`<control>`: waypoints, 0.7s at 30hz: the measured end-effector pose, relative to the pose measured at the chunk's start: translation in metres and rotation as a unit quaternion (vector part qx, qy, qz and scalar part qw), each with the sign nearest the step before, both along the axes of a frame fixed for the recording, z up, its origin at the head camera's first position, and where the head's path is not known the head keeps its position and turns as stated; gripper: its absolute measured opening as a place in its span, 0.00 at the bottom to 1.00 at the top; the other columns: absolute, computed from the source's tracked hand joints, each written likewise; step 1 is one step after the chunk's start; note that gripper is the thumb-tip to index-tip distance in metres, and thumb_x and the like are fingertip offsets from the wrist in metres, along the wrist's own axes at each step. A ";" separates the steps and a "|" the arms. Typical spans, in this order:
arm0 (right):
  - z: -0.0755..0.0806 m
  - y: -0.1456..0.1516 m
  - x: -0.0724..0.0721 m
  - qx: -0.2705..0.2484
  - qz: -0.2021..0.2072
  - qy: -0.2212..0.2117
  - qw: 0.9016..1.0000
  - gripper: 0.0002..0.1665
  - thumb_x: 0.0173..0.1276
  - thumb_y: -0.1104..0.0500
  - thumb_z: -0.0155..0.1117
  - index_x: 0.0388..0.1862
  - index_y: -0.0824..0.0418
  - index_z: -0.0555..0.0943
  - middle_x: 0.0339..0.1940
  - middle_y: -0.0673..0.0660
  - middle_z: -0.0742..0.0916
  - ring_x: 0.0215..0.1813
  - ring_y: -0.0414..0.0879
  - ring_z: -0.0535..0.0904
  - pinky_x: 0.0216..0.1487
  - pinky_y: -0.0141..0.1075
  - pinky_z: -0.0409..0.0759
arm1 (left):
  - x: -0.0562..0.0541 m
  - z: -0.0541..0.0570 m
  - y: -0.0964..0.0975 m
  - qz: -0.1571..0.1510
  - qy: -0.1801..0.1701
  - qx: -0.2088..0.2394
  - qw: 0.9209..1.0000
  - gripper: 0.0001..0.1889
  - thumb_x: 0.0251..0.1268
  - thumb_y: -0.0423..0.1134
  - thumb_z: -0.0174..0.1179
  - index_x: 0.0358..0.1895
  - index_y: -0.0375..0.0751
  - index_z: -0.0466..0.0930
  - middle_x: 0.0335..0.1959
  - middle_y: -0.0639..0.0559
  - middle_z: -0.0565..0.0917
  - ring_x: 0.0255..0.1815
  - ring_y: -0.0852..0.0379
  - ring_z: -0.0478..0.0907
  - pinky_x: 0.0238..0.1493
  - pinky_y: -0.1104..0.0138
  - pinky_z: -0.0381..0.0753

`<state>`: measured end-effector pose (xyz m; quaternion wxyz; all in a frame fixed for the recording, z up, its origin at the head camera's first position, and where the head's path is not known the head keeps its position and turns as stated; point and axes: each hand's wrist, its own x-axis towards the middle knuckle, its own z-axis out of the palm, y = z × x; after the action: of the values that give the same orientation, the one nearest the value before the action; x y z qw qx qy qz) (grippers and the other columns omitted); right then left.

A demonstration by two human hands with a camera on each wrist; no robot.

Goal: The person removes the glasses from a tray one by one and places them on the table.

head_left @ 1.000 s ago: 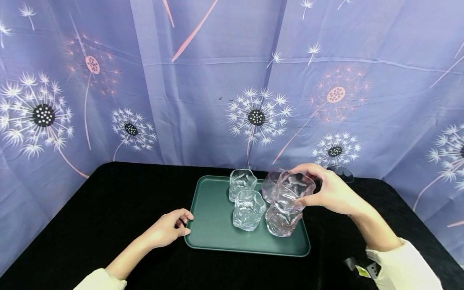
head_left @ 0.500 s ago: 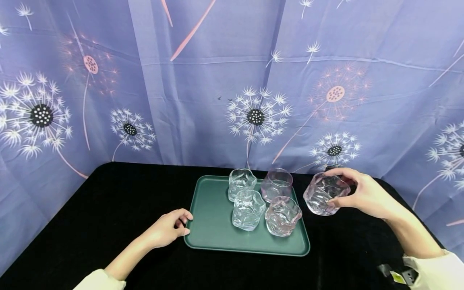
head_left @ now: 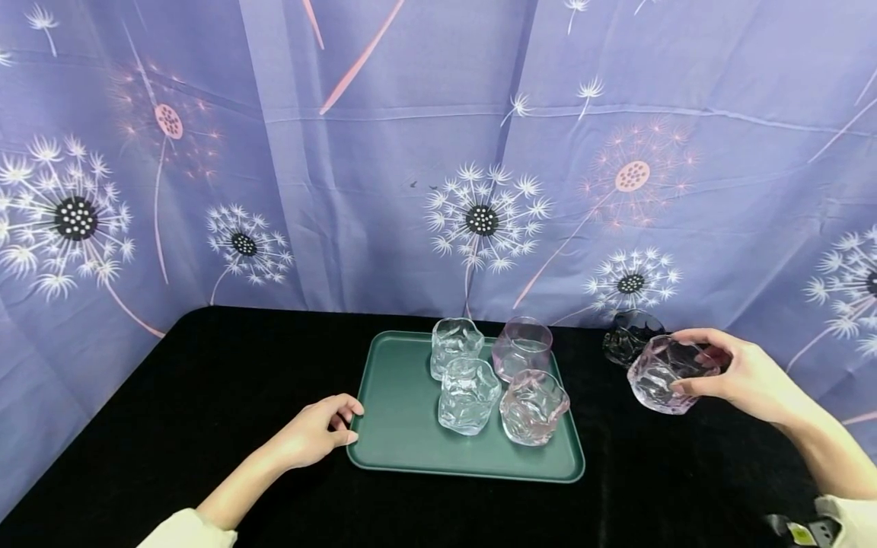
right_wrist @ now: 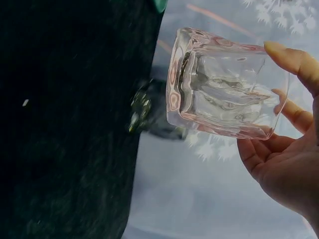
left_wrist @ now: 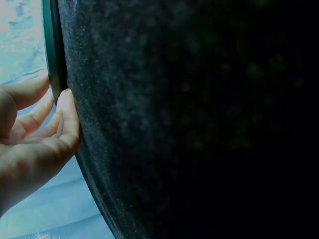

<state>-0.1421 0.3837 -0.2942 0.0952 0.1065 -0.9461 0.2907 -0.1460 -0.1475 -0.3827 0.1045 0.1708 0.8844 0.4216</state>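
Note:
My right hand (head_left: pixel 754 378) grips a faintly pink, wavy-sided drinking glass (head_left: pixel 668 377) to the right of the tray. In the right wrist view, the thumb and fingers hold this glass (right_wrist: pixel 224 87) near its rim. At the left edge of the green tray (head_left: pixel 400 449), my left hand (head_left: pixel 317 432) pinches the rim between thumb and fingers; the left wrist view shows that tray edge (left_wrist: pixel 50 45) by the fingertips. On the tray's right half stand two clear glasses (head_left: pixel 470 399) (head_left: pixel 455 350), a purplish glass (head_left: pixel 522 354) and a pinkish glass (head_left: pixel 534 411).
A dark, smoky glass (head_left: pixel 623 339) stands at the back right of the black-covered table (head_left: pixel 274 365), just behind the held glass. The tray's left half shows bare green. A blue curtain (head_left: pixel 384 190) with dandelion prints hangs behind the table.
My right hand has carried the pinkish glass rightward from above the tray to near the dark glass. The left hand has stayed at the tray edge.

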 end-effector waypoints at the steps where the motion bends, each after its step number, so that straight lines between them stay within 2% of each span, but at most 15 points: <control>1: -0.002 0.004 0.000 0.000 -0.005 -0.001 1.000 0.35 0.45 0.59 0.76 0.54 0.60 0.73 0.33 0.57 0.81 0.34 0.37 0.74 0.30 0.26 0.70 | 0.000 0.000 0.000 -0.001 0.001 0.000 1.000 0.13 0.53 0.29 0.63 0.43 0.37 0.74 0.34 0.50 0.72 0.32 0.57 0.70 0.29 0.69 0.71; 7: -0.009 0.027 -0.002 0.007 -0.035 -0.008 0.999 0.34 0.46 0.58 0.75 0.53 0.62 0.72 0.31 0.56 0.81 0.32 0.35 0.73 0.29 0.26 0.69 | -0.001 0.000 0.000 -0.005 0.008 0.000 1.000 0.13 0.53 0.29 0.63 0.42 0.37 0.74 0.33 0.50 0.71 0.32 0.57 0.70 0.29 0.69 0.71; 12: -0.013 0.041 -0.007 0.018 -0.054 -0.004 0.998 0.35 0.45 0.56 0.76 0.52 0.63 0.72 0.34 0.55 0.81 0.33 0.32 0.72 0.30 0.24 0.68 | -0.002 0.000 0.000 -0.007 0.014 -0.008 1.000 0.13 0.52 0.28 0.63 0.42 0.37 0.74 0.33 0.51 0.71 0.32 0.57 0.70 0.29 0.69 0.71; 14: -0.016 0.046 -0.010 0.024 -0.059 0.000 0.998 0.35 0.45 0.56 0.75 0.52 0.64 0.72 0.36 0.56 0.80 0.33 0.32 0.71 0.30 0.24 0.67 | -0.002 0.000 0.000 -0.007 0.015 -0.009 1.000 0.13 0.52 0.28 0.63 0.42 0.37 0.74 0.33 0.51 0.71 0.32 0.57 0.70 0.29 0.69 0.70; 21: -0.025 0.057 -0.018 0.030 -0.076 -0.009 0.997 0.34 0.47 0.56 0.75 0.51 0.64 0.72 0.33 0.60 0.80 0.29 0.32 0.71 0.27 0.28 0.68 | -0.002 0.000 0.002 -0.005 0.009 -0.010 1.000 0.13 0.53 0.27 0.62 0.42 0.37 0.74 0.33 0.50 0.71 0.32 0.57 0.69 0.28 0.69 0.70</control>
<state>-0.1596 0.4411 -0.3188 0.1056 0.0343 -0.9605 0.2550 -0.1478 -0.1456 -0.3823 0.1008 0.1783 0.8886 0.4104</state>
